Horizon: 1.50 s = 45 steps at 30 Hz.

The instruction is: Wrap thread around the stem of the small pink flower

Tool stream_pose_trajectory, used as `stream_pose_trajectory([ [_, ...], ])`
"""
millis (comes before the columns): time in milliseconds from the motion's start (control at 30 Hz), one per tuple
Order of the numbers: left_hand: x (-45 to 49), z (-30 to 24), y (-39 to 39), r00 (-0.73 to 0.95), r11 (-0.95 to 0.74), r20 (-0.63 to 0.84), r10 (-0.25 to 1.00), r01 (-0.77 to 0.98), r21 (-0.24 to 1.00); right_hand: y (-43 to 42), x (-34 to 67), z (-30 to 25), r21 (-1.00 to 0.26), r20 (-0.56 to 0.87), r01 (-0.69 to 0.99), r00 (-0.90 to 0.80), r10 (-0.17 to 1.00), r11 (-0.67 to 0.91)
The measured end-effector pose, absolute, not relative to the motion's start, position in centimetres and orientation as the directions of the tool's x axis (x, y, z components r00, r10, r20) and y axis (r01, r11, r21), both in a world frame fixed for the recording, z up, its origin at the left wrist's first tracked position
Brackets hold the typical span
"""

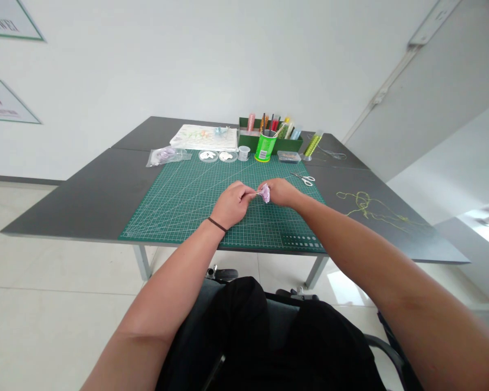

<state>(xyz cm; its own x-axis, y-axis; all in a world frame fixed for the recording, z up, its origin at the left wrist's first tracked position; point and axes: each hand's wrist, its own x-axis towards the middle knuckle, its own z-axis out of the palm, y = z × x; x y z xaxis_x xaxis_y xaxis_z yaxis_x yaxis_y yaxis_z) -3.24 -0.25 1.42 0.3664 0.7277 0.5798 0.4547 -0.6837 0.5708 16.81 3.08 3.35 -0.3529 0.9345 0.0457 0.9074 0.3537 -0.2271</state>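
A small pale purple artificial flower [265,193] is held sideways above the green cutting mat [179,206], its petals facing right. My left hand [232,205] pinches its thin stem between thumb and forefinger. My right hand [282,192] is closed around the flower's far side, with a fingertip showing near the flower's base. Most of the right fingers are hidden behind the hand and petals. White-handled scissors [307,180] lie on the mat, to the right and beyond my right hand.
Along the back stand a green can of tools [264,147], a dark green box [294,145] of coloured tubes, shallow dishes [208,156] and a small tub [243,153]. A plastic bag [167,155] lies left, near white sheets [206,138]. Tangled yellow-green cord [362,203] lies right.
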Motion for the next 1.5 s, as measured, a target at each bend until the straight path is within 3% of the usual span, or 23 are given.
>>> stream_pose_trajectory([
  [367, -3.0, 1.9, -0.5, 0.197, -0.565, 0.541, 0.817, 0.456, 0.687, 1.8, 16.8, 2.7, -0.377, 0.010, 0.883, -0.298, 0.955, 0.279],
  [733, -2.5, 2.1, -0.4, 0.076, -0.455, 0.465, 0.882, 0.394, 0.799, -0.3, 17.2, 2.5, -0.426, 0.031, 0.864, -0.282, 0.959, 0.268],
  [1100, -2.1, 1.8, -0.2, 0.065, -0.394, 0.396, 0.916, 0.328, 0.858, -0.7, 17.5, 1.8, -0.447, 0.159, 0.850, -0.231, 0.960, 0.279],
  [1300, -1.8, 1.6, 0.1, 0.062, -0.378, 0.377, 0.924, 0.304, 0.874, -0.3, 18.0, 0.4, -0.425, 0.332, 0.823, -0.244, 0.911, 0.376],
  [1500, -1.6, 1.7, 0.0, 0.055, -0.369, 0.369, 0.928, 0.289, 0.883, -1.0, 16.7, 0.4, -0.514, 0.534, 0.807, 0.035, 0.845, 0.291],
])
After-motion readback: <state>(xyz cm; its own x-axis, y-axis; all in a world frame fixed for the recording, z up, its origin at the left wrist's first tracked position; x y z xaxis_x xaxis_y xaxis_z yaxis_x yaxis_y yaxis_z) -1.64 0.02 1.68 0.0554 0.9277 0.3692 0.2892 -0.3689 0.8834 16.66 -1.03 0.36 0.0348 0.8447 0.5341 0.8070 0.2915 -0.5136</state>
